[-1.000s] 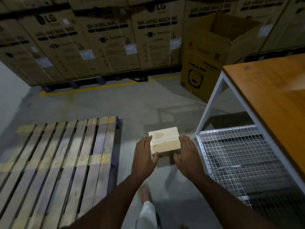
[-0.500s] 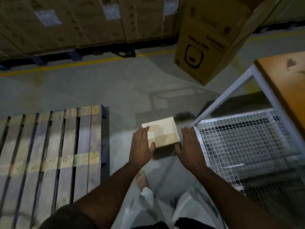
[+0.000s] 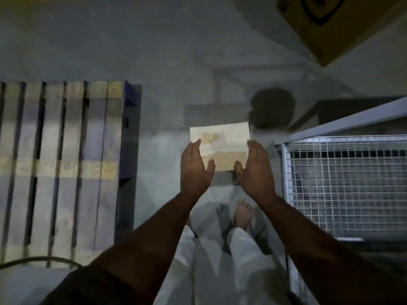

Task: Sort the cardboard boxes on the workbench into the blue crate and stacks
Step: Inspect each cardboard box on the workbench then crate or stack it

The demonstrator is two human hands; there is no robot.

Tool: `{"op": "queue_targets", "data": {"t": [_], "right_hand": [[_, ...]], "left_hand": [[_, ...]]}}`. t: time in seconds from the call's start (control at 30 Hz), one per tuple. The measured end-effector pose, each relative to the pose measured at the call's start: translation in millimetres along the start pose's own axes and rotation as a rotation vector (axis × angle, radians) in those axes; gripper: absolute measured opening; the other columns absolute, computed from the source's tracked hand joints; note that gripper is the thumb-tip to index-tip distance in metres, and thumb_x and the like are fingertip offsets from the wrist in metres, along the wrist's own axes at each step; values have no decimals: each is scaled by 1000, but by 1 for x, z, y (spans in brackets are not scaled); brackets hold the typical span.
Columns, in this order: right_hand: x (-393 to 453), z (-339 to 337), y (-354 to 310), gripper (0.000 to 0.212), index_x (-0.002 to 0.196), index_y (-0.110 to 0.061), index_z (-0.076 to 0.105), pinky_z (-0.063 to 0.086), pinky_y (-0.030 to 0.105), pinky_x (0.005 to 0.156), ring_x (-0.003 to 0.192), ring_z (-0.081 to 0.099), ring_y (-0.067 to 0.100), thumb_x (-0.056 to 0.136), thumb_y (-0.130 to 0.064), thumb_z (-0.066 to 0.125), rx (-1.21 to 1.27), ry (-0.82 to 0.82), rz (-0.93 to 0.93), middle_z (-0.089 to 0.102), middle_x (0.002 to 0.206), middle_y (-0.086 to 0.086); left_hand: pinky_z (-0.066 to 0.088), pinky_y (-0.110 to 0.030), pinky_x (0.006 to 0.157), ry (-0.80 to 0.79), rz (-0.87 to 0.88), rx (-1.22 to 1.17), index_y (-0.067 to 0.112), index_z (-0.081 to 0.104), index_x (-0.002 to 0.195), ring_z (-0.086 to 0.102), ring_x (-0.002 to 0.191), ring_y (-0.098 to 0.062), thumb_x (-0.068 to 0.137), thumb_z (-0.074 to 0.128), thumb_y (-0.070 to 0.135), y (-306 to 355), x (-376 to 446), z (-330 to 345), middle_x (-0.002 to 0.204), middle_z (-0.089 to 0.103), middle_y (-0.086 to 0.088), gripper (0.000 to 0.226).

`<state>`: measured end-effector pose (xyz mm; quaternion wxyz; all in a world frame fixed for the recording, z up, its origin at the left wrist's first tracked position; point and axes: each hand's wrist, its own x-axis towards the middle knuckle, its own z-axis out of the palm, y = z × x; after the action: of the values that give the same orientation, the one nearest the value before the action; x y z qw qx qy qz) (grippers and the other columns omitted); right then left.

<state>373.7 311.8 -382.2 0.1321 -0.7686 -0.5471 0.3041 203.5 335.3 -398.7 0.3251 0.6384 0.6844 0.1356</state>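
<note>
- A small, flat, rectangular cardboard box (image 3: 220,146) is held out in front of the body, above the grey concrete floor (image 3: 154,51), between the pallet and the wire cage.
- Its top face is pale and smooth, with darker tan patches where the surface looks torn or taped; edges are straight, corners square.
- The left hand (image 3: 195,170) is pressed flat against the box's left side, fingers straight and together, thumb laid onto the top face.
- The right hand (image 3: 255,170) is set the same way on the right side, fingers extended, thumb touching the near edge; the box is clamped between both palms.
- Whether the box is resting on anything underneath cannot be told; a dark shadow lies below its near edge.
- A wooden pallet (image 3: 59,168) of rough, weathered slats with dark blue blocks lies on the floor to the left.
- A white wire-mesh cage (image 3: 343,183) with a pale metal frame stands to the right, just beside the right hand.
- A large brown cardboard carton (image 3: 343,25) with black print is seen at the upper right corner.
- White trousers and a bare foot (image 3: 242,213) are visible below the arms.
</note>
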Motion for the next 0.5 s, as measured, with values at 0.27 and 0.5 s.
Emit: {"op": "queue_targets", "data": {"t": [0.27,0.5], "right_hand": [[86,103,98,68,153,-1,28,22,41,122,148,23,32,96,-23,59,-18,-76,72,29,160,17],[144,180,146,72,154,-4,23,22,43,121,150,18,31,98,-29,59,-44,-108,142,24,162,14]], "left_hand": [[38,-50,114,19,-233,-85,9,36,151,34,143,-26,93,67,25,-74,59,124,153,42,-9,68],[37,-47,116,4,-269,-43,6,35,152,33,144,-28,93,68,23,-134,109,188,154,40,-11,70]]}}
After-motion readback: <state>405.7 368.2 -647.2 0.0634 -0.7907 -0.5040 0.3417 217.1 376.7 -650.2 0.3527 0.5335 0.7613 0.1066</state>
